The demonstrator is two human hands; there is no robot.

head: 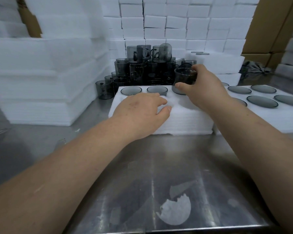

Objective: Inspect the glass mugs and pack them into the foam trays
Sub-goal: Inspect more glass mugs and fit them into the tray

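Gripping a smoky glass mug [184, 78] by its side, the right hand [205, 85] is curling its thumb across the near wall and its fingers over the far rim; the mug is leaning, with its base at the third pocket in the back row of the foam tray [184, 119]. The left hand [142, 112] is lying palm down on the tray's top, fingers loosely straight and slightly apart, touching the foam. Two seated mugs [131, 90] are showing their tops beside the held one. A pile of mugs [139, 70] is standing behind the tray on the steel table [176, 166], and a second filled tray [286, 119] is lying just to the right
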